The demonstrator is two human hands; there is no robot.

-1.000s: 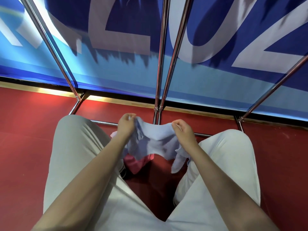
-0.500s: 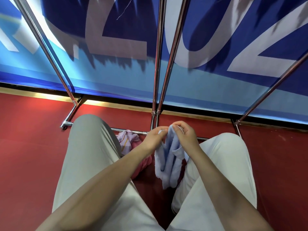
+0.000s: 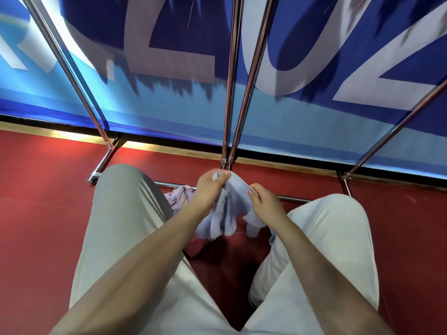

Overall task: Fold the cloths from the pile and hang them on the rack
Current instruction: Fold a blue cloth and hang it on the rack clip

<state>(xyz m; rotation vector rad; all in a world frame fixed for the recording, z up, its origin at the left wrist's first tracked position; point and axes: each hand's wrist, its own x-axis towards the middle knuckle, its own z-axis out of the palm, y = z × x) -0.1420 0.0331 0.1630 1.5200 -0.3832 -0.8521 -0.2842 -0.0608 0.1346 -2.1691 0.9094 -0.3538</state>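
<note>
A pale blue cloth [image 3: 232, 209] hangs between my knees, folded over and drooping. My left hand [image 3: 209, 189] grips its upper left edge with curled fingers. My right hand [image 3: 264, 204] pinches the cloth's right edge a little lower. Behind my left forearm lies the pile [image 3: 180, 198], with a pink-and-white cloth on top and a pink one beneath, on the red floor. The chrome rack [image 3: 229, 93] rises in front of me, its two middle poles just beyond my hands.
The rack's slanted side poles [image 3: 72, 76] and low crossbar [image 3: 294, 198] frame the space ahead. A blue banner [image 3: 169, 110] with large white letters covers the wall behind. My knees in light trousers [image 3: 125, 213] flank the cloth on the red floor [image 3: 36, 201].
My hands met to fold the spread cloth in half, then drew slightly apart again; the left now grips higher and the right holds the right edge.
</note>
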